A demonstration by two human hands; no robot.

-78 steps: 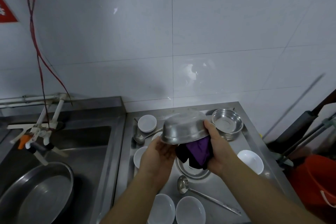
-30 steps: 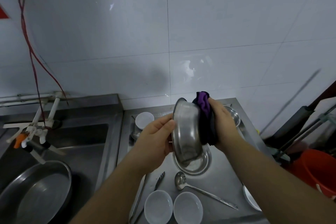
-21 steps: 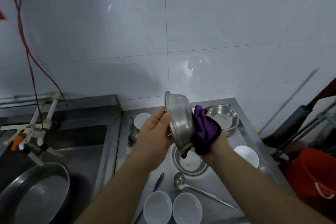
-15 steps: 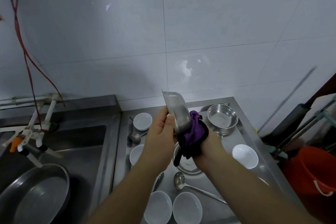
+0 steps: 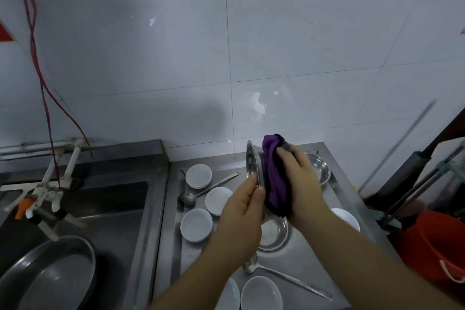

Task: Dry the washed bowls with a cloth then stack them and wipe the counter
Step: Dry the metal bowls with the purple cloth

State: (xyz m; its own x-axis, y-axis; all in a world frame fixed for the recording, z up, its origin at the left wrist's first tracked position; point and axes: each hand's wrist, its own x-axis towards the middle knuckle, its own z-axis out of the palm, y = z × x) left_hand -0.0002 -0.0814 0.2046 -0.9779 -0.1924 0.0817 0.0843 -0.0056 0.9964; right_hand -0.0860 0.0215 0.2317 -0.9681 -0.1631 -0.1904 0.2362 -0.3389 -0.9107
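Note:
My left hand (image 5: 242, 211) grips the lower rim of a steel bowl (image 5: 252, 162), held on edge above the steel counter (image 5: 299, 262). My right hand (image 5: 300, 178) holds a purple cloth (image 5: 273, 178) bunched against the bowl's right face. On the counter below lies another steel bowl (image 5: 275, 235), and a third steel bowl (image 5: 319, 170) stands at the back right, partly hidden by my right hand. Several small white bowls lie around, among them one white bowl (image 5: 198, 175) at the back left and one white bowl (image 5: 261, 293) at the front.
A ladle (image 5: 289, 278) lies at the counter's front and a second ladle (image 5: 201, 190) among the white bowls. Left of the counter is a sink (image 5: 100, 209) with a large steel basin (image 5: 52, 277) and a tap (image 5: 40, 199). A red bucket (image 5: 437, 244) stands at the right.
The cloth has slid up the held bowl's right side to its upper rim. My left hand has shifted down to the lower rim. The bowl stays on edge.

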